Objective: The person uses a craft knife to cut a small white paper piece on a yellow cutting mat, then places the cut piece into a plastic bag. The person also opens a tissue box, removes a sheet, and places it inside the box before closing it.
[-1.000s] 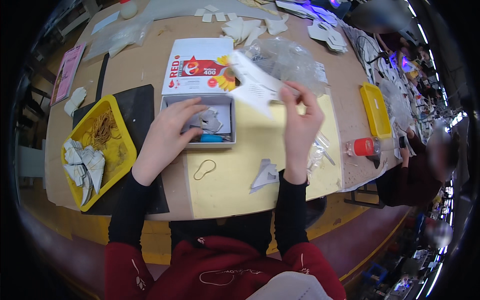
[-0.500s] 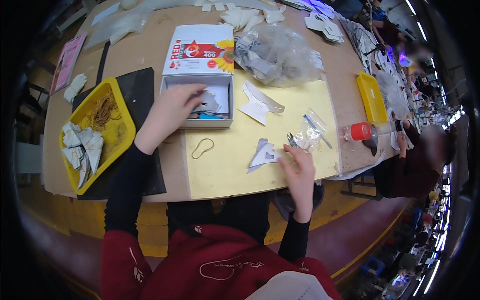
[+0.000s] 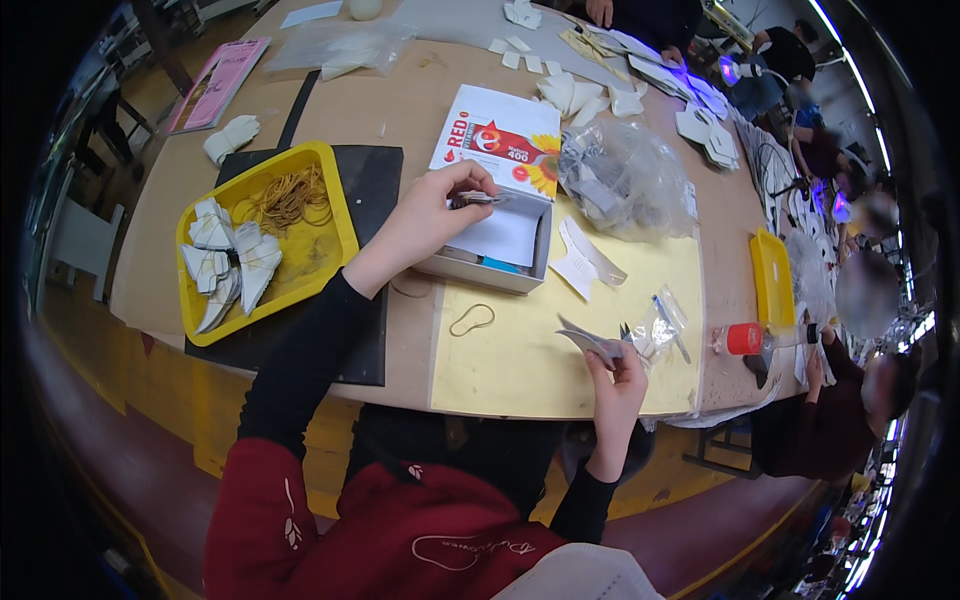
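Observation:
My left hand (image 3: 428, 218) is closed on a small stack of cut pieces (image 3: 478, 198), pinched above the open cardboard box (image 3: 482, 274). White lining and a blue item (image 3: 500, 265) show inside the box. Over the yellow sheet (image 3: 520, 375), my right hand (image 3: 617, 392) grips a few thin grey-and-white cut pieces (image 3: 590, 342), raised off the surface. A white perforated piece (image 3: 576, 268) with a grey edge lies flat beside the box. One loose rubber band (image 3: 472, 319) rests on the yellow sheet. Dark-tipped snips (image 3: 625, 331) lie partly hidden behind my right hand.
Left, a yellow tray (image 3: 347, 215) holds rubber bands (image 3: 292, 200) and banded white bundles (image 3: 257, 262) on a black board (image 3: 372, 305). A clear bag of grey pieces (image 3: 622, 178) stands behind the yellow sheet. A red-labelled bottle (image 3: 742, 340) lies near a co-worker's hand (image 3: 815, 372) at right.
My left hand has lifted out of the box with a stack of pieces. My right hand has picked the grey-and-white pieces up off the yellow sheet. The whole view has shifted.

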{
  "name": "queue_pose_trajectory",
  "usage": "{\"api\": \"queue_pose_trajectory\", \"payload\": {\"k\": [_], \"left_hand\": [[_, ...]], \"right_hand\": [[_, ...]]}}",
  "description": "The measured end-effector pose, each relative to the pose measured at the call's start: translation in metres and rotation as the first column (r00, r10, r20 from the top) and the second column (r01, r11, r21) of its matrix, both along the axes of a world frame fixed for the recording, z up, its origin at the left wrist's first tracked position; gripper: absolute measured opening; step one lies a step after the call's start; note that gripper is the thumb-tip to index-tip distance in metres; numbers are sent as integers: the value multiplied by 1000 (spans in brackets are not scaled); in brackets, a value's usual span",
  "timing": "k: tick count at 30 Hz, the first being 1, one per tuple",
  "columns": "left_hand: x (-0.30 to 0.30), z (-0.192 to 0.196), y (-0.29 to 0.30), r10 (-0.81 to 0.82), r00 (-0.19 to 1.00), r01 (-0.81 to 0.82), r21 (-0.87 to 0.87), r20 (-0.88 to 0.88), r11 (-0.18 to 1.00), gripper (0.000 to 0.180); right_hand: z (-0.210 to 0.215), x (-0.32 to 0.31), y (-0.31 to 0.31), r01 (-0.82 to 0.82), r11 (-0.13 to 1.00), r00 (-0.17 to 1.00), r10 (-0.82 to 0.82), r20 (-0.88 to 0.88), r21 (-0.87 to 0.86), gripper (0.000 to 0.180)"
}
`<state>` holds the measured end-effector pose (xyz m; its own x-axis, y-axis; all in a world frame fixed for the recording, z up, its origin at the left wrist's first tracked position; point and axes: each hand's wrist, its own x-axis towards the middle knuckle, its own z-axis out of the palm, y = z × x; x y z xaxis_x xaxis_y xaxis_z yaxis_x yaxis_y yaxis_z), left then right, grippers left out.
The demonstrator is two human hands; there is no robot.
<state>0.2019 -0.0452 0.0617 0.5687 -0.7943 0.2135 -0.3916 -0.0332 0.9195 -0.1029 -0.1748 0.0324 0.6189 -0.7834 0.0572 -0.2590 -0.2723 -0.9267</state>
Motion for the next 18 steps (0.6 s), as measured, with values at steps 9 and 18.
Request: {"api": "queue_pose_trajectory", "payload": {"k": [9, 18], "left_hand": [[-9, 16, -1, -54, 780, -111, -222, -624, 969, 29], [-21, 14, 4, -277, 483, 42, -293, -831, 955, 41]], "right_hand": [[62, 64, 11, -140, 985, 946, 163, 281, -102, 21], [73, 158, 17, -173, 906, 939, 269, 212, -385, 19]]}}
